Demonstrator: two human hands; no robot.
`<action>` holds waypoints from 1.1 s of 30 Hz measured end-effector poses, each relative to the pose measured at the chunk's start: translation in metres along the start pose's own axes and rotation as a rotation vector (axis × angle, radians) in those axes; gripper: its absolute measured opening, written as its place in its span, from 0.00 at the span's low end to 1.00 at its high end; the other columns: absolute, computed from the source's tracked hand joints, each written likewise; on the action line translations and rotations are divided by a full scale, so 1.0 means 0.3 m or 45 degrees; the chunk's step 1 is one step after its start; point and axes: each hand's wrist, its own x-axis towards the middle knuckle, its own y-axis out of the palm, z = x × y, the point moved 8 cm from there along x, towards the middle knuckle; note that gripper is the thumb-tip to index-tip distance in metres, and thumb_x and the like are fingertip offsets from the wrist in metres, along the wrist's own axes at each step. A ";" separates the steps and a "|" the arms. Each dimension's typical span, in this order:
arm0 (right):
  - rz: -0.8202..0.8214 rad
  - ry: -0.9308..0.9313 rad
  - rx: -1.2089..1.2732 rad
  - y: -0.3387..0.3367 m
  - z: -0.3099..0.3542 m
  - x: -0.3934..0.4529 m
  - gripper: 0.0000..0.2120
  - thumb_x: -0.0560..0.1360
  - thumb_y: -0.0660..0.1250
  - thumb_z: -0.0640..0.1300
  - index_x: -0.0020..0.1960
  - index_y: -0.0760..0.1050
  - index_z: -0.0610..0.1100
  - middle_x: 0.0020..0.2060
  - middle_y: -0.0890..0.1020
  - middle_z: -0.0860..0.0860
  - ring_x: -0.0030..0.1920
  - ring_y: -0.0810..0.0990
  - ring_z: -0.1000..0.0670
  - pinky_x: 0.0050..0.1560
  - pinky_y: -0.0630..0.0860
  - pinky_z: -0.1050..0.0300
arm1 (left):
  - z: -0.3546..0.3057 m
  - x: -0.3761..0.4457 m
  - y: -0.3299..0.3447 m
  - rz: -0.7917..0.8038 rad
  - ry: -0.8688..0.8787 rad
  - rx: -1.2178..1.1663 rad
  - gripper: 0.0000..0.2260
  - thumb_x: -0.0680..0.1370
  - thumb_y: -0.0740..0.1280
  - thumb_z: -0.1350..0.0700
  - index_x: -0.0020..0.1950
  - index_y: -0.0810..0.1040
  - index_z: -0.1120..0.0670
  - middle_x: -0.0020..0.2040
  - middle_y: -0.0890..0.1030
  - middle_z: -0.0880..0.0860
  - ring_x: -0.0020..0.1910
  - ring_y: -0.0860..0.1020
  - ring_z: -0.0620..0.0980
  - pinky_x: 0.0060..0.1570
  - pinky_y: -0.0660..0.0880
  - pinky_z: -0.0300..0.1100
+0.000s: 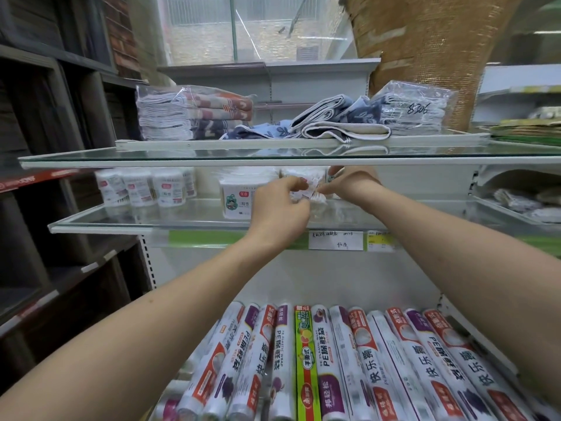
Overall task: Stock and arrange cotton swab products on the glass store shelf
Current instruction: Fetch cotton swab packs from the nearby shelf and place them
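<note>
In the head view, both hands are seen reaching under the upper glass shelf (182, 161) into the middle glass shelf (121, 221), where the cotton swab goods are kept. A small clear packet of cotton swabs (306, 194) is held between the two hands, just above the shelf pane and about level with the square swab box (238, 202) that stands at its nine o'clock. The left hand (280, 208) is the nearer of the two to the camera and lies at roughly seven o'clock from the packet; its grip is closed on the packet's left end, with thumb and forefinger pinched over the wrapper. The right hand (349, 185) lies at three o'clock from the packet, reaching deeper; its fingers are curled about the packet's right end, though how firmly they bear on it cannot be told because of blur. The packet's long axis is judged to run roughly left to right, along the shelf front, though its outline is soft. Three round swab tubs (145, 188) are ranged at the far nine o'clock end of the same shelf, well apart from the hands. The open pane at four o'clock of the packet is judged the likeliest place for it to be set down. Folded towels (334, 123) lie on the shelf above, and rolls of plastic wrap (334, 360) fill the shelf at six o'clock.
</note>
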 end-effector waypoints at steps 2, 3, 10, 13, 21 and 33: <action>0.016 -0.050 0.195 0.032 0.033 -0.021 0.13 0.69 0.77 0.54 0.46 0.76 0.51 0.46 0.82 0.52 0.49 0.80 0.50 0.56 0.75 0.55 | 0.016 -0.020 -0.046 -0.067 0.034 0.030 0.17 0.74 0.65 0.63 0.61 0.83 0.53 0.58 0.84 0.50 0.59 0.79 0.50 0.62 0.73 0.43; 0.028 -0.089 0.315 0.047 0.056 -0.037 0.11 0.69 0.78 0.52 0.44 0.77 0.50 0.46 0.83 0.51 0.48 0.81 0.50 0.54 0.77 0.54 | 0.033 -0.026 -0.070 -0.097 0.024 0.028 0.17 0.74 0.65 0.63 0.60 0.84 0.53 0.57 0.85 0.50 0.58 0.79 0.51 0.62 0.74 0.44; 0.266 -0.247 0.572 0.168 0.219 -0.154 0.17 0.69 0.79 0.46 0.55 0.80 0.43 0.45 0.83 0.46 0.45 0.81 0.48 0.43 0.78 0.53 | 0.190 -0.036 -0.243 -0.270 -0.193 -0.008 0.15 0.73 0.66 0.63 0.56 0.82 0.51 0.53 0.83 0.51 0.54 0.79 0.53 0.58 0.76 0.49; 0.212 -0.201 0.570 0.206 0.258 -0.170 0.20 0.66 0.82 0.46 0.53 0.78 0.42 0.46 0.82 0.45 0.46 0.82 0.46 0.44 0.81 0.50 | 0.254 -0.028 -0.274 -0.251 -0.307 -0.063 0.15 0.73 0.68 0.62 0.59 0.79 0.52 0.55 0.81 0.52 0.55 0.79 0.55 0.58 0.77 0.53; 0.248 -0.199 0.699 0.239 0.317 -0.216 0.11 0.72 0.75 0.35 0.50 0.77 0.46 0.46 0.82 0.47 0.48 0.80 0.47 0.45 0.78 0.52 | 0.283 -0.026 -0.270 -0.114 -0.329 -0.186 0.35 0.68 0.81 0.47 0.70 0.71 0.54 0.61 0.77 0.53 0.60 0.77 0.54 0.63 0.75 0.53; 0.332 -0.231 1.014 0.232 0.333 -0.258 0.14 0.74 0.66 0.27 0.49 0.81 0.43 0.42 0.84 0.48 0.46 0.82 0.50 0.48 0.81 0.54 | 0.252 -0.043 -0.282 -0.258 -0.328 -0.280 0.40 0.68 0.80 0.42 0.74 0.65 0.48 0.67 0.66 0.51 0.59 0.71 0.50 0.65 0.70 0.44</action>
